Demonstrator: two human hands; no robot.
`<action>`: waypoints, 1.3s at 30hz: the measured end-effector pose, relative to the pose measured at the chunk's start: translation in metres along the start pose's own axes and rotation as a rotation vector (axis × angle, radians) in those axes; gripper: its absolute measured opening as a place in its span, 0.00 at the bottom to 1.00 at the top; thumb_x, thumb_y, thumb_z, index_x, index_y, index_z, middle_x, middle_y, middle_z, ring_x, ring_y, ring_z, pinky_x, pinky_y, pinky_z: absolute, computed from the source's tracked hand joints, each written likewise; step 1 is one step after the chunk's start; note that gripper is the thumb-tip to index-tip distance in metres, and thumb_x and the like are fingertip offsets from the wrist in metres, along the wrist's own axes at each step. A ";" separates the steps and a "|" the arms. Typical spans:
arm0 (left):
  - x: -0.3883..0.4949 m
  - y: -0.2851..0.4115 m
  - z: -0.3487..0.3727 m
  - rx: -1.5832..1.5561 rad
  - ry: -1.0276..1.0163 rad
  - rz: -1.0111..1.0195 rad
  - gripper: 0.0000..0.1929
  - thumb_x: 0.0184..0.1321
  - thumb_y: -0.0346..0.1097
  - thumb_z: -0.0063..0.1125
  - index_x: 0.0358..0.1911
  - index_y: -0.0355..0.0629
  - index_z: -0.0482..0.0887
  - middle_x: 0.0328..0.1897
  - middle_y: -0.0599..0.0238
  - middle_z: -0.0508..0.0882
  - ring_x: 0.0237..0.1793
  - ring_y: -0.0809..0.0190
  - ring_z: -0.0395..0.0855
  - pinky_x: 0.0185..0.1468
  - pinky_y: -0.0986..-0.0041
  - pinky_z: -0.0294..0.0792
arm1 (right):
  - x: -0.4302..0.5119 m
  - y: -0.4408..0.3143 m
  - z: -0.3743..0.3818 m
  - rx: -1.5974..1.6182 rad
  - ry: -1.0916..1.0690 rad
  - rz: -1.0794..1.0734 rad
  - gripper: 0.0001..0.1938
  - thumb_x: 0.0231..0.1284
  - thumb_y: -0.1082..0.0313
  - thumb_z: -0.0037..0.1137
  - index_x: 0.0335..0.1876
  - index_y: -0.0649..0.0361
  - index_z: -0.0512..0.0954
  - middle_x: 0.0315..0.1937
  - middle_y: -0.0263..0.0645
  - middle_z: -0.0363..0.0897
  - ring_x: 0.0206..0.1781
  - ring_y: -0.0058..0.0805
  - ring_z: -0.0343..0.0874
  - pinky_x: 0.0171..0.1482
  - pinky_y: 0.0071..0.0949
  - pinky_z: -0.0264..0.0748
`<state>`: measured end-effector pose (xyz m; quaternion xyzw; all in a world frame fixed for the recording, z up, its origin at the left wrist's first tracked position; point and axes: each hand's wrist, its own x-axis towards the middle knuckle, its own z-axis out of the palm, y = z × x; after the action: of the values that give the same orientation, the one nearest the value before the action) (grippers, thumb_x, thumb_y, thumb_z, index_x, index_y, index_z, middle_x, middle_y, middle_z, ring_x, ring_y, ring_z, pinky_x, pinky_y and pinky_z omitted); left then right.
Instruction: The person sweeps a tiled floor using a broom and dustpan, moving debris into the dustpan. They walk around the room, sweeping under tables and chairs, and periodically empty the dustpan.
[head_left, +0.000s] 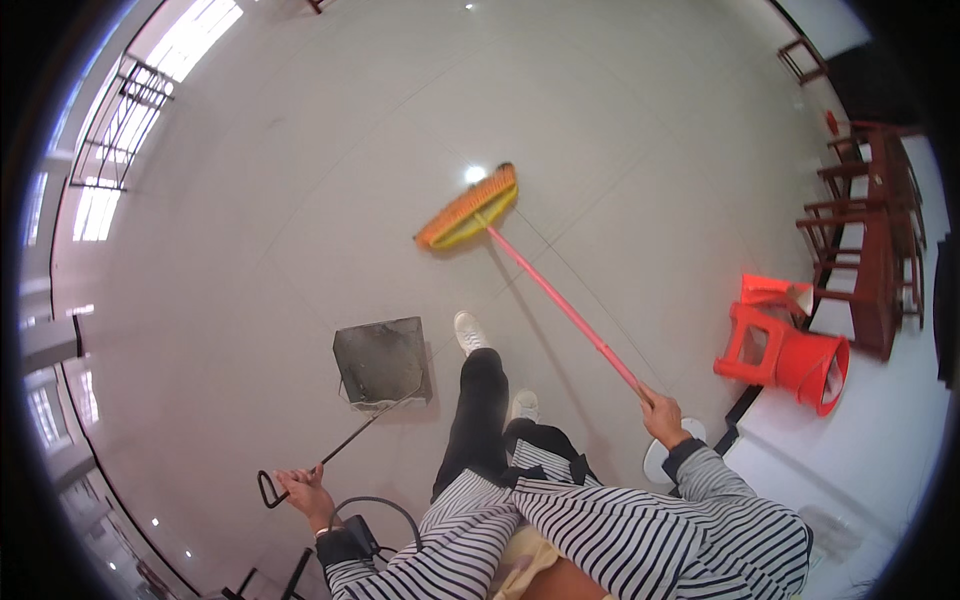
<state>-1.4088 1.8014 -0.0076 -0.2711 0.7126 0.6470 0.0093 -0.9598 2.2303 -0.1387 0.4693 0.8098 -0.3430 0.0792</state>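
My right hand grips the end of a broom's pink handle. The orange and yellow broom head is out on the floor ahead of me, a little blurred, with dark tips at both ends. In my left hand is the thin metal handle of a long-handled dustpan; its looped end sticks out beyond my fingers. The grey dustpan pan is at floor level, left of my forward shoe. Its inside looks dusty, and I cannot tell whether it touches the floor.
Pale glossy tiles cover the floor. To the right lie a red plastic stool and a red bucket, beside a white wall. Dark wooden chairs or stools line that side. A black metal rack stands far left.
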 end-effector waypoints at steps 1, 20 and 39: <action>0.003 0.004 0.003 0.009 0.000 -0.005 0.21 0.68 0.54 0.40 0.22 0.50 0.61 0.15 0.74 0.56 0.18 0.71 0.59 0.37 0.64 0.75 | 0.033 -0.021 0.001 -0.007 -0.001 -0.047 0.19 0.57 0.67 0.52 0.56 0.46 0.74 0.30 0.53 0.78 0.34 0.53 0.77 0.37 0.45 0.73; 0.023 0.004 0.014 -0.021 0.405 -0.039 0.21 0.69 0.53 0.37 0.19 0.53 0.56 0.14 0.76 0.54 0.17 0.72 0.53 0.35 0.67 0.70 | 0.247 -0.155 -0.063 -0.197 -0.128 -0.211 0.20 0.54 0.69 0.53 0.55 0.49 0.74 0.39 0.52 0.78 0.40 0.52 0.78 0.42 0.43 0.75; 0.026 0.058 0.113 -0.194 1.029 -0.121 0.22 0.66 0.58 0.41 0.24 0.47 0.60 0.16 0.71 0.58 0.19 0.67 0.57 0.49 0.53 0.70 | 0.599 -0.360 -0.126 -0.312 -0.185 -0.428 0.17 0.58 0.65 0.51 0.54 0.45 0.75 0.36 0.54 0.77 0.38 0.54 0.77 0.39 0.44 0.75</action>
<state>-1.4918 1.8970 0.0175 -0.5939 0.5450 0.4914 -0.3297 -1.5568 2.6161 -0.1401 0.2363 0.9229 -0.2643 0.1499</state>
